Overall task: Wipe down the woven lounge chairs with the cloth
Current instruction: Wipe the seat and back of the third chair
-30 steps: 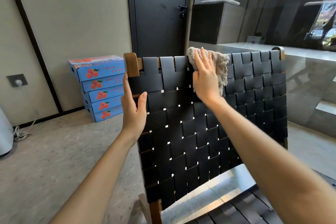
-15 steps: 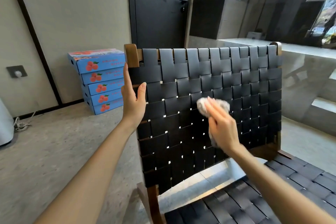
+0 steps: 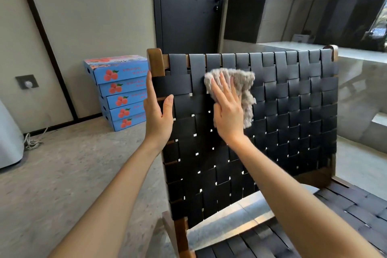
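A lounge chair with black woven straps [image 3: 293,115] on a brown wooden frame stands right in front of me, backrest upright, seat at lower right. My right hand [image 3: 227,111] presses a grey fluffy cloth [image 3: 240,81] flat against the upper left part of the backrest, fingers spread over it. My left hand [image 3: 158,111] grips the backrest's left edge just below the wooden corner post [image 3: 154,65], thumb on the front of the weave, fingers behind it.
A stack of several blue fruit boxes [image 3: 119,92] sits on the floor by the wall, left of the chair. A dark door [image 3: 186,6] is behind the chair. A white appliance [image 3: 8,138] with a cord stands at the far left. Glass panels lie to the right.
My right hand swept the cloth down from the top edge to mid-backrest, then back up and left to the upper left area. My left hand stayed on the chair's left edge.
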`<state>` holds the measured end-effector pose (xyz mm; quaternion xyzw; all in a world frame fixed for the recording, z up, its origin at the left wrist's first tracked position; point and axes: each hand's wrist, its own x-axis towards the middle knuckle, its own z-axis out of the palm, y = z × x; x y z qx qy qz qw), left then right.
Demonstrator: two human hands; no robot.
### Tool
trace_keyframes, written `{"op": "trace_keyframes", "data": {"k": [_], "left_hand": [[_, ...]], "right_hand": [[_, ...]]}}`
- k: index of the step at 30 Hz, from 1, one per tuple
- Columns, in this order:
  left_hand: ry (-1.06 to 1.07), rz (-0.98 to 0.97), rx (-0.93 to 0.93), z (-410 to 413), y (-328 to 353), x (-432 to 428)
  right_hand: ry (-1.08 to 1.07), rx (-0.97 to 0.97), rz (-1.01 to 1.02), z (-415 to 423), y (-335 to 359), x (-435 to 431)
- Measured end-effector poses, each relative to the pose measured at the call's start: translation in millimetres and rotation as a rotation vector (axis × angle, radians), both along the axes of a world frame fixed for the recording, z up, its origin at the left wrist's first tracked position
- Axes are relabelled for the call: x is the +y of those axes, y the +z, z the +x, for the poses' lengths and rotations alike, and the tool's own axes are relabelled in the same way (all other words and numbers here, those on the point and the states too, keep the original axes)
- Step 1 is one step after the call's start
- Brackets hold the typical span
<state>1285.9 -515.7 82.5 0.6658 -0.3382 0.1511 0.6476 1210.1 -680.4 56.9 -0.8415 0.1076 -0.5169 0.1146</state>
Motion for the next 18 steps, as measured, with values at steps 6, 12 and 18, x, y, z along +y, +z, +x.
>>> {"op": "trace_keyframes", "data": {"k": [6,12,18], "left_hand": [[-0.005,0.032,0.051,-3.6,2.6,2.2],[0.005,0.044,0.039,-4.6,4.2,4.5],[0.002,0.068,0.071,-6.1,6.7,4.8]], "right_hand": [[-0.001,0.234,-0.033,-75.5,-108.5,17.2],[0.091,0.102,-0.134,-87.8,-17.1,17.8],[0.017,0.272,0.010,7.5,96.7,23.7]]}}
